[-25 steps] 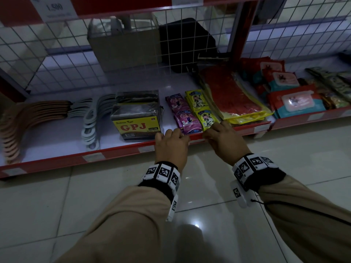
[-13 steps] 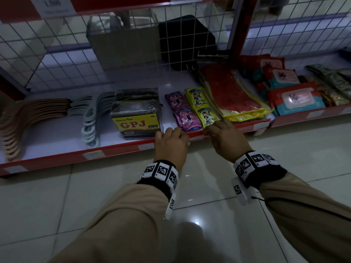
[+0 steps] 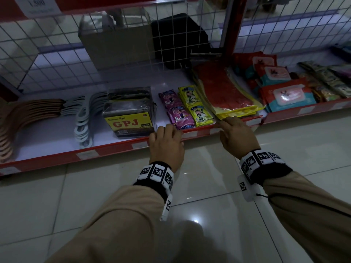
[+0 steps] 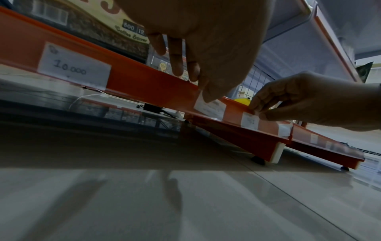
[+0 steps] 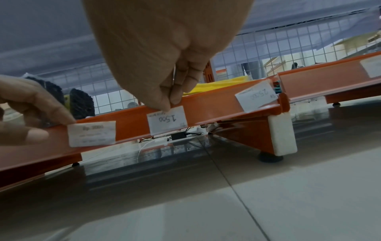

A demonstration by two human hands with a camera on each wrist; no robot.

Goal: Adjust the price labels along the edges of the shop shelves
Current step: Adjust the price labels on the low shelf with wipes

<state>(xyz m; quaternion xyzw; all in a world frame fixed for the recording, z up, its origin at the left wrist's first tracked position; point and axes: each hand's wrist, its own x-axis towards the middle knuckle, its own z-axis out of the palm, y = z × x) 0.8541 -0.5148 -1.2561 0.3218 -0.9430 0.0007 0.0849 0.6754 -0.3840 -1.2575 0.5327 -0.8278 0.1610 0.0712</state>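
Observation:
The bottom shelf's red edge rail (image 3: 114, 147) carries white price labels. My left hand (image 3: 165, 141) reaches over the rail, fingers on top, thumb on the upper left corner of the "Rp 3000" label (image 5: 91, 133) (image 4: 209, 106). My right hand (image 3: 235, 133) pinches the top edge of the "1.500" label (image 5: 168, 121) (image 4: 250, 120) between thumb and fingers. A "25.000" label (image 5: 256, 97) sits tilted near the rail's right end. A "10.000" label (image 4: 72, 66) lies further left.
A GPJ box (image 3: 129, 120), purple and yellow sachets (image 3: 186, 109), a red packet (image 3: 222, 90), hangers (image 3: 83, 118) and wipes (image 3: 286, 95) lie on the shelf. A wire grid (image 3: 57, 54) backs it. Glossy floor tiles (image 3: 209, 177) lie under my arms.
My right hand has slid a little to the right along the rail, away from the left hand. The left hand stays at the same spot.

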